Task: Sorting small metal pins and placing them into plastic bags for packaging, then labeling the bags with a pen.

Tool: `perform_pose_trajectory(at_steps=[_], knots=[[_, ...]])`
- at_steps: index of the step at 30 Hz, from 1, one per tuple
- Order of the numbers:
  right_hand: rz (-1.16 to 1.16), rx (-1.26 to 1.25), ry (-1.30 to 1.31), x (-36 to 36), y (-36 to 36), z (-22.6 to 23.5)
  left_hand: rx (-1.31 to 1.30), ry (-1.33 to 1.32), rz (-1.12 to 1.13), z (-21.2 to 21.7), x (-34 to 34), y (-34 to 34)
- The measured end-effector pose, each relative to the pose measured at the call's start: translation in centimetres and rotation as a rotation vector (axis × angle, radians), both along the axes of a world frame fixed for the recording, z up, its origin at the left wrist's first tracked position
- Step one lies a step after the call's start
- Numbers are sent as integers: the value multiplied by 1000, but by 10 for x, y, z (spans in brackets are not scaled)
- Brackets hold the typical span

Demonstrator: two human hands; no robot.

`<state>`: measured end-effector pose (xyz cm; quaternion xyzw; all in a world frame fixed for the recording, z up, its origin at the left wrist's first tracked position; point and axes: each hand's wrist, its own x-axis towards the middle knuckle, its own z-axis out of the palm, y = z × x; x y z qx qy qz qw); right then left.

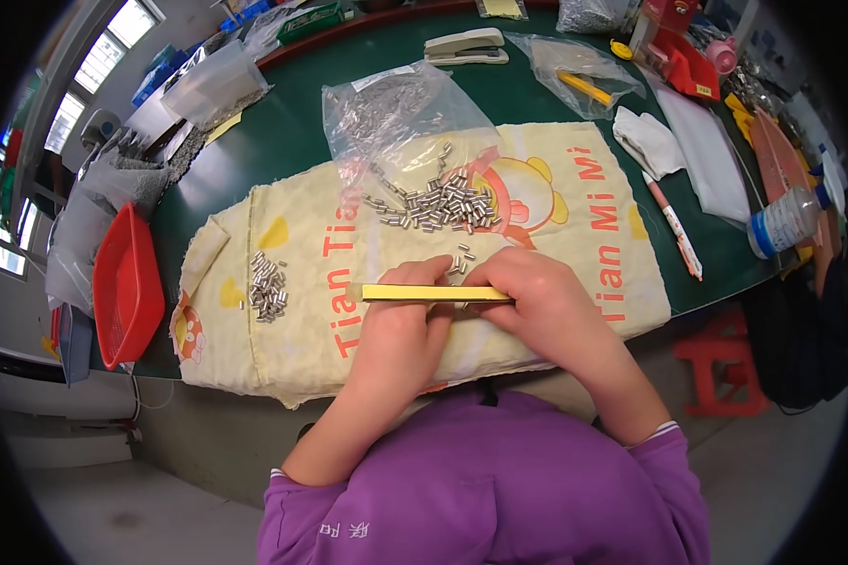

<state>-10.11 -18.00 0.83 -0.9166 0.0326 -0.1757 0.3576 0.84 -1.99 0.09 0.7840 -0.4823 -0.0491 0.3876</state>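
A narrow yellow bar [433,293] with a dark lower edge lies across my two hands near the front of a cream printed cloth [311,245]. My left hand [400,325] is closed around its left part, with fingers beyond it and the thumb nearer me. At its right end my right hand [542,297] is closed, fingertips drawn together. Just beyond my fingertips lie a few small metal pins [464,256]. Farther off, a larger pile of short silvery pins [448,202] spills before a clear plastic bag [386,108]. Another small pile of pins [269,292] sits left of my left hand.
A red tray [127,287] stands at the left edge. Behind are a stapler [466,47] and a bagged yellow-handled tool [584,88]. On the right lie a white cloth [648,143], a marker pen [674,226] and a bottle [784,224]. A red stool [721,372] stands below.
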Motion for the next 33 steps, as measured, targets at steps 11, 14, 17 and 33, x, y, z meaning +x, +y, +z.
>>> perform_pose_trajectory(at_steps=[11,14,17,33], knots=[[-3,-50,16,-2,-4,5,6,-57,39,3,1,4],[-21,-19,22,-5,-6,4,8,-3,1,3,4,2],[-25,-22,-5,-5,-4,3,8,-95,8,2,8,-1],[-6,-70,74,-16,4,7,-65,58,12,-3,8,-3]])
